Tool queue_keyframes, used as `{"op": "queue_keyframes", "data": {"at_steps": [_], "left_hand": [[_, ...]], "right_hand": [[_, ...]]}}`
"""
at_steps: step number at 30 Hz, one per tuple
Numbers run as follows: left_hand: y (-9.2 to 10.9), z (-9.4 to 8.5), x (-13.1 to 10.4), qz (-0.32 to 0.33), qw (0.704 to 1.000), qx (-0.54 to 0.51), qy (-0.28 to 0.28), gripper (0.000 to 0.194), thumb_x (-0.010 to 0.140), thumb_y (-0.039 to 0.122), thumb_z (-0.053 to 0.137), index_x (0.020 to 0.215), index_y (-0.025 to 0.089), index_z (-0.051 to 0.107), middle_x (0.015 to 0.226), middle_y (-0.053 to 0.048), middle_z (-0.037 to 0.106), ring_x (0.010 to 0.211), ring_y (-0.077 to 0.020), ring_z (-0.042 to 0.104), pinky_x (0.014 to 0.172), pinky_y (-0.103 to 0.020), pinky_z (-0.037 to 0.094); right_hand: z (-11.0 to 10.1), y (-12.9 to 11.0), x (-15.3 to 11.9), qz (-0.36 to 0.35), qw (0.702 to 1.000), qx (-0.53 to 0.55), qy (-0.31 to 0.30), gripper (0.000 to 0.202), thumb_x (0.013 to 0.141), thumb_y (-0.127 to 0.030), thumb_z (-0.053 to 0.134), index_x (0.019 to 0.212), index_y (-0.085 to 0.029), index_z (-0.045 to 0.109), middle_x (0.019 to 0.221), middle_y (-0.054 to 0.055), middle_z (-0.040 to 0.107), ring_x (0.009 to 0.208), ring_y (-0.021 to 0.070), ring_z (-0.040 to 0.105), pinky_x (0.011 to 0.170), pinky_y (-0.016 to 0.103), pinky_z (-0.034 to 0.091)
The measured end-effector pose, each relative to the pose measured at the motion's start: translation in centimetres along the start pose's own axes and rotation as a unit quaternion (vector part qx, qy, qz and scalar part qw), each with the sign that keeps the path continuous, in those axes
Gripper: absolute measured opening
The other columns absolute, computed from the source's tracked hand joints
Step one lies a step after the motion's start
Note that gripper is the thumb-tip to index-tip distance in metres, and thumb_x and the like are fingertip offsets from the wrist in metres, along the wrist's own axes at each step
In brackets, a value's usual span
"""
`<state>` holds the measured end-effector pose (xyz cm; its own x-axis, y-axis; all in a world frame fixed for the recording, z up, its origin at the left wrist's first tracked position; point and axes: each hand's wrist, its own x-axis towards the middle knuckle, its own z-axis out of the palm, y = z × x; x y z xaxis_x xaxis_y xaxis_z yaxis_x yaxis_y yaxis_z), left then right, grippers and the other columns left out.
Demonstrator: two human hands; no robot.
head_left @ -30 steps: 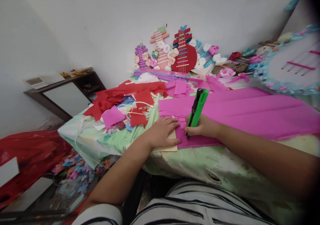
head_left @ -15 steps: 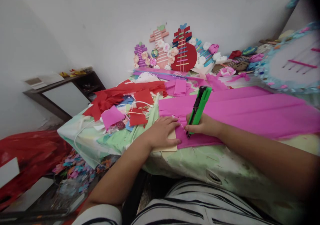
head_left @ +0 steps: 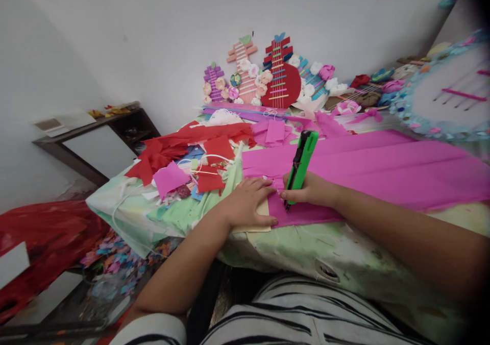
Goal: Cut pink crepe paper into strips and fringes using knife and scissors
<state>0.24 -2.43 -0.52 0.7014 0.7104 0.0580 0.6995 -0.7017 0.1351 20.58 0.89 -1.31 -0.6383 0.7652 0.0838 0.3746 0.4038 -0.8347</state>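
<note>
My left hand (head_left: 248,202) lies flat with fingers spread, pressing on a cream card (head_left: 263,215) and the left end of a long pink crepe paper sheet (head_left: 367,169). In my right hand (head_left: 306,189) is a green and black box cutter (head_left: 302,158), gripped nearly upright. Its dark lower tip meets the pink paper just right of my left fingertips. The card's far part is hidden beneath my left hand.
Red paper scraps (head_left: 218,151) and a pink square (head_left: 171,178) lie on the left of the cloth-covered table (head_left: 283,243). Decorated paper instruments (head_left: 283,84) lean on the wall. A flower-edged white panel (head_left: 451,95) stands right. A low cabinet (head_left: 95,146) is at left.
The box cutter's top has shifted slightly left, and my right hand with it. My left hand stays pressed in place. The whole view has moved a little.
</note>
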Motion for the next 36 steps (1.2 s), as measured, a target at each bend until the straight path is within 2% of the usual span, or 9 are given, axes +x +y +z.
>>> {"op": "queue_keyframes", "data": {"at_steps": [15,20,25,36], "left_hand": [[-0.07,0.08,-0.03,0.008,1.0,0.003,0.005,0.071,0.066,0.059,0.055,0.121,0.015,0.044,0.133,-0.014,0.037,0.123,-0.0297,0.03,0.102,-0.046,0.022],[-0.06,0.11,-0.05,0.006,1.0,0.006,0.005,0.07,0.066,0.058,0.056,0.12,0.015,0.045,0.133,-0.013,0.037,0.123,-0.0289,0.03,0.102,-0.046,0.022],[-0.03,0.04,-0.04,0.002,1.0,0.003,-0.002,0.072,0.066,0.058,0.056,0.122,0.015,0.043,0.134,-0.013,0.036,0.123,-0.029,0.03,0.102,-0.046,0.022],[-0.1,0.08,-0.06,0.004,1.0,-0.001,0.005,0.071,0.066,0.056,0.057,0.122,0.015,0.044,0.133,-0.013,0.037,0.123,-0.029,0.03,0.102,-0.045,0.022]], "right_hand": [[0.26,0.07,0.0,0.012,0.998,-0.053,0.036,0.037,0.061,-0.05,0.059,0.059,-0.015,0.047,0.054,-0.004,0.042,0.053,0.0081,0.038,0.051,0.022,0.032],[0.16,0.01,-0.1,-0.007,0.999,-0.019,0.034,0.035,0.063,-0.048,0.059,0.061,-0.015,0.046,0.056,-0.003,0.044,0.055,0.0083,0.04,0.053,0.023,0.033],[0.0,0.04,-0.24,0.001,0.999,0.027,0.029,0.034,0.063,-0.045,0.06,0.059,-0.015,0.044,0.055,-0.004,0.04,0.053,0.0073,0.037,0.051,0.022,0.032],[0.41,-0.1,-0.36,0.009,1.0,0.007,0.009,0.032,0.061,-0.044,0.061,0.065,-0.014,0.052,0.055,-0.004,0.045,0.052,0.0072,0.038,0.05,0.022,0.032]]}}
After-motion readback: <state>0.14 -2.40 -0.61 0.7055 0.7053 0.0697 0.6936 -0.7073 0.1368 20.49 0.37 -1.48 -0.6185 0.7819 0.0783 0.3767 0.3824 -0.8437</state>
